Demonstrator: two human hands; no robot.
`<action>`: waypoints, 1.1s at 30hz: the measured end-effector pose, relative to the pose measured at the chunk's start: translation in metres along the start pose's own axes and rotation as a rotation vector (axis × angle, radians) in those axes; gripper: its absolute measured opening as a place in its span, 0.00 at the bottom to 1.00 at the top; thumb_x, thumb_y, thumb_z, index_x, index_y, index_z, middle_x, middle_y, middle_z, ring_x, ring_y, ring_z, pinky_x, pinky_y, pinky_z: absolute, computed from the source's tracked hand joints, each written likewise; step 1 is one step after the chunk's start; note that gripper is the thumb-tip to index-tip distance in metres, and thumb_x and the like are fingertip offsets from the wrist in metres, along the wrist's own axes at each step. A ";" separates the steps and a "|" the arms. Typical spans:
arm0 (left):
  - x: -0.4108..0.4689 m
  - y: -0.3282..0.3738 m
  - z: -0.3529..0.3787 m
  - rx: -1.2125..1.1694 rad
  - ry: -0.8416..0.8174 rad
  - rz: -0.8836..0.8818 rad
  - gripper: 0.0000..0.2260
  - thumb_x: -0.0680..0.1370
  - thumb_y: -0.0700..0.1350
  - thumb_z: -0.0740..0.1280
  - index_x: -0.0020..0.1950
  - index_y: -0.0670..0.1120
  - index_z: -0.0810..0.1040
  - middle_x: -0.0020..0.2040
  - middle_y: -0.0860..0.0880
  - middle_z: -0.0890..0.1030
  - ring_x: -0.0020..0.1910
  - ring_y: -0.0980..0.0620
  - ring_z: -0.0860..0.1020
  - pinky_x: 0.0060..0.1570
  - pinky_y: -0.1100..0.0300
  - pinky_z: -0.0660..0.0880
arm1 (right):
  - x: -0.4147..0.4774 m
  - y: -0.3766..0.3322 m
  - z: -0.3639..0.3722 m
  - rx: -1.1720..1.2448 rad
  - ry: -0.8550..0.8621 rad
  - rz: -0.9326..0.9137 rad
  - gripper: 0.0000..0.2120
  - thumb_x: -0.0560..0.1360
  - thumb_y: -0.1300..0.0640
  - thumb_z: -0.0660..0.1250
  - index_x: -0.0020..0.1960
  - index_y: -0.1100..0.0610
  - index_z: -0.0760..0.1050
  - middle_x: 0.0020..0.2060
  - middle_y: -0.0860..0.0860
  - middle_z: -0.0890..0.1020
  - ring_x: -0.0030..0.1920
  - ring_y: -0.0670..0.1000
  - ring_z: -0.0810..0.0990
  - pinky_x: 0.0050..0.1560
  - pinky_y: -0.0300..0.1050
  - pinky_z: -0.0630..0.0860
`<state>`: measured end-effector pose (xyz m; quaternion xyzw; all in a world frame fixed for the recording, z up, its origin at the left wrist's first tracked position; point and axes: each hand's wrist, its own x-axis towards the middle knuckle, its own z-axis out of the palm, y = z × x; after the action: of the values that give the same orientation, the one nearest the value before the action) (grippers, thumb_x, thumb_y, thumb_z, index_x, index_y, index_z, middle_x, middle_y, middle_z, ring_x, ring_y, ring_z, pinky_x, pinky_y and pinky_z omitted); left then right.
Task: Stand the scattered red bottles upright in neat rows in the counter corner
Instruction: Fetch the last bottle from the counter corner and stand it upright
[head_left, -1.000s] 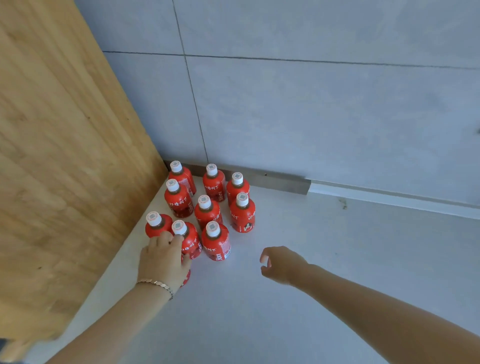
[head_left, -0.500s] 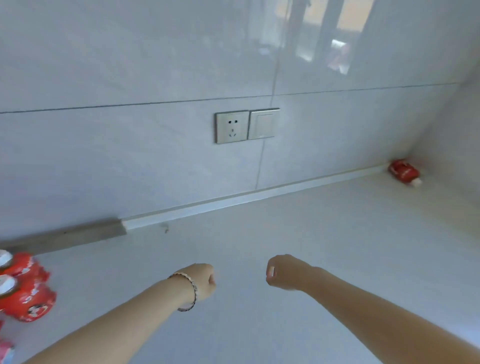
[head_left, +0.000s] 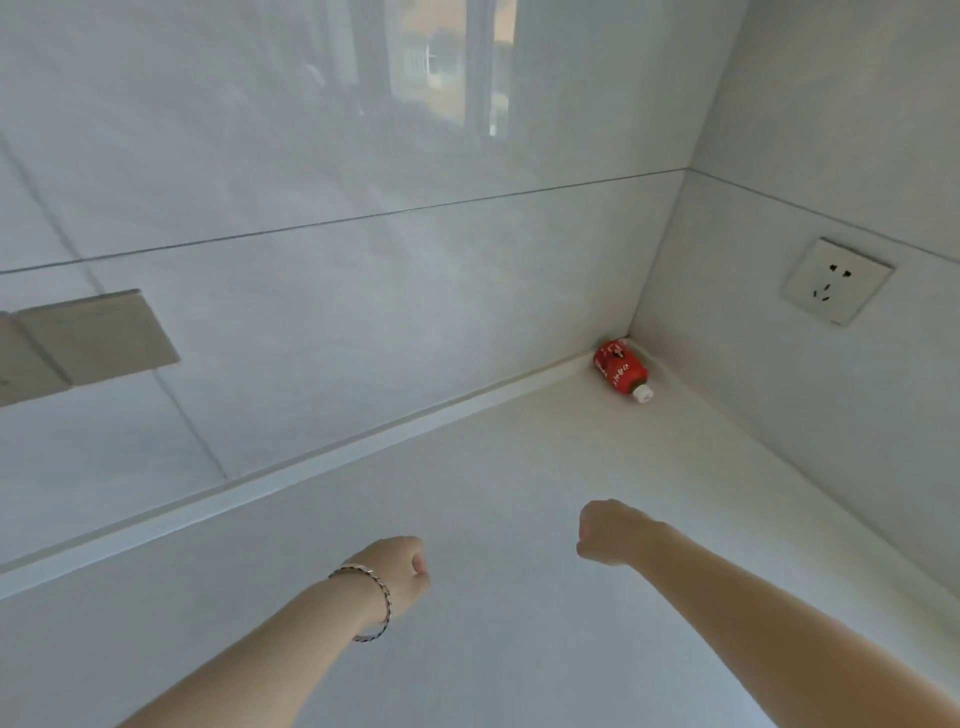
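Red bottle lying in far corner | pale counter | tiled walls

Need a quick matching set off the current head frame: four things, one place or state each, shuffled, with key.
Things:
1. red bottle
2. left hand
3. right hand
4. wall socket

Places or states:
A. loosely closed, bracelet on its wrist
B. mounted on the right-hand wall
C. lying on its side in the far counter corner
D. loosely closed, bare wrist, holding nothing

Pairs: 1-C, 2-A, 3-D, 4-B
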<state>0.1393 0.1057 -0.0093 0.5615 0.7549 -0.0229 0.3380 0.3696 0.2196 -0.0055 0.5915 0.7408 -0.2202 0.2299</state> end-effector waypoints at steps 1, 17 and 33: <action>0.010 0.010 -0.004 0.006 0.007 -0.004 0.03 0.77 0.45 0.57 0.45 0.52 0.69 0.48 0.53 0.73 0.48 0.50 0.75 0.50 0.60 0.71 | 0.014 0.011 -0.007 0.015 0.006 0.006 0.09 0.72 0.62 0.58 0.33 0.56 0.67 0.31 0.51 0.68 0.36 0.53 0.70 0.32 0.38 0.64; 0.212 0.104 -0.039 0.202 -0.070 0.002 0.14 0.80 0.47 0.57 0.63 0.48 0.71 0.61 0.49 0.78 0.59 0.48 0.77 0.58 0.58 0.73 | 0.238 0.121 -0.095 0.393 0.384 0.385 0.23 0.76 0.56 0.63 0.69 0.62 0.62 0.64 0.58 0.71 0.65 0.58 0.72 0.61 0.51 0.72; 0.205 0.084 -0.042 0.106 -0.029 0.016 0.13 0.79 0.46 0.58 0.62 0.47 0.73 0.53 0.50 0.77 0.46 0.53 0.71 0.45 0.66 0.66 | 0.222 0.114 -0.056 0.368 0.619 0.202 0.18 0.78 0.46 0.60 0.53 0.61 0.75 0.38 0.53 0.75 0.39 0.56 0.75 0.37 0.43 0.65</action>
<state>0.1624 0.3241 -0.0577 0.5844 0.7432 -0.0684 0.3186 0.4335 0.4482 -0.1005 0.7317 0.6611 -0.1364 -0.0946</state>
